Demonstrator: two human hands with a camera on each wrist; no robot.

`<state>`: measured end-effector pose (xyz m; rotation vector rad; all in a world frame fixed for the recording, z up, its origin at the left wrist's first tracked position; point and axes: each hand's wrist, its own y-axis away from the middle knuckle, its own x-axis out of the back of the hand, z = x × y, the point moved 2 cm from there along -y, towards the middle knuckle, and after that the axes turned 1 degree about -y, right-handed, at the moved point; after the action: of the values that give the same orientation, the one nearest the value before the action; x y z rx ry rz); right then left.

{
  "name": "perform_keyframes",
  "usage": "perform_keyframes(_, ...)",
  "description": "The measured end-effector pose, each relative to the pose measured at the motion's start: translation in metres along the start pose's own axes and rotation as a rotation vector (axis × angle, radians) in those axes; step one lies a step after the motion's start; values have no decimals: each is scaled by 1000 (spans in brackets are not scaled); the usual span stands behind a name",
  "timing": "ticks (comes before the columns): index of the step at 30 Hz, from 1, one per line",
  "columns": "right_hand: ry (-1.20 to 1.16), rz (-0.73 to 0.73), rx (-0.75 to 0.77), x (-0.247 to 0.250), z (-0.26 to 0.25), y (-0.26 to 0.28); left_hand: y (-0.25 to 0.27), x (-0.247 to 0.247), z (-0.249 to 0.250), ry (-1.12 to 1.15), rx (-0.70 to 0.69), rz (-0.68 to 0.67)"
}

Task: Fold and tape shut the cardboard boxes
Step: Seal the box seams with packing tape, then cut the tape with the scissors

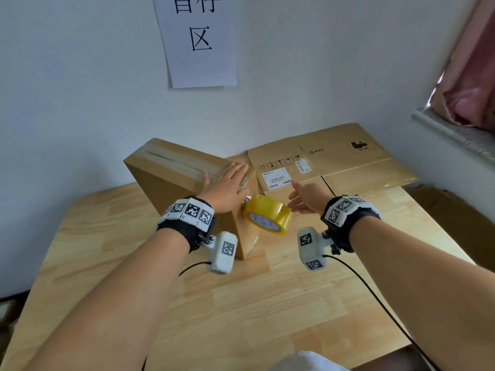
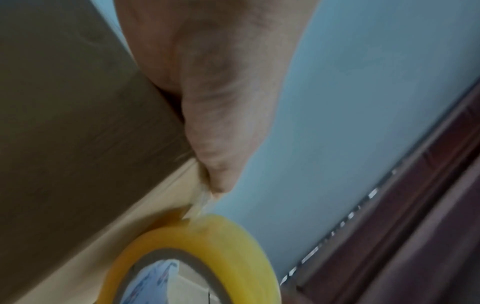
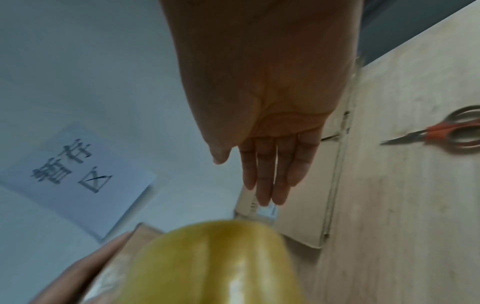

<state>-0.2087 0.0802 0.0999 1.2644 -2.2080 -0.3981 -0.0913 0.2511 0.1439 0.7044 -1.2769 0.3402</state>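
The left hand (image 1: 224,186) lies flat, fingers straight, on the taped top of the assembled box (image 1: 184,188) at the centre of the head view. It seems to be pressing the tape strip down where it turns over the box's right edge, while steadying the tilted box. That box stands on one lower edge on the wooden surface (image 1: 107,263), probably tipped so the seam faces the person.

Just below that hand, the yellow tape roll (image 1: 267,216) hangs against the box's right side. In the left wrist view a twisted strand of tape runs from the box edge to the roll, so the strip looks uncut.

The right hand (image 1: 308,198), right of centre, is released: fingers straight, holding nothing, just beside the roll. It may have let the roll dangle, though that is a guess.

Red-handled scissors (image 3: 446,130) lie at the right edge of the right wrist view, handy for cutting. Flattened boxes (image 1: 329,162) wait at upper right, against the wall.
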Motion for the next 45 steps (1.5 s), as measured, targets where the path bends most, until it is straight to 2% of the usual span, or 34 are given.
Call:
perform_keyframes(6, -2, 184, -134, 49, 65, -10, -3, -4, -5, 53, 9, 81)
perform_keyframes(9, 309, 303, -189, 68, 99, -10, -3, -9, -5, 67, 25, 164)
perform_keyframes(12, 566, 271, -240, 70, 136, -24, -4, -15, 0, 22, 40, 275)
perform_keyframes(16, 598, 268, -322, 61, 172, -47, -5, -21, 0, 8, 51, 359)
perform_keyframes(20, 585, 250, -328, 65, 179, -51, -9, -22, -1, -3, 65, 398)
perform_keyframes(22, 499, 262, -331, 70, 183, -57, -10, -21, -1, -5, 76, 408)
perform_keyframes(25, 210, 302, -357, 72, 196, -65, -14, -19, 0, -14, 75, 414)
perform_keyframes(27, 111, 343, -388, 72, 201, -68, -17, -18, 1, -23, 71, 410)
perform_keyframes(30, 219, 345, -389, 72, 203, -69, -19, -18, 1, -29, 76, 415)
perform_keyframes(36, 507, 218, -405, 62, 210, -73, -18, -20, 0, -34, 83, 425)
perform_keyframes(41, 559, 161, -382, 61, 206, -75, -22, -19, 1, -30, 89, 411)
perform_keyframes(45, 571, 191, -381, 60, 204, -73, -23, -18, 0, -24, 96, 415)
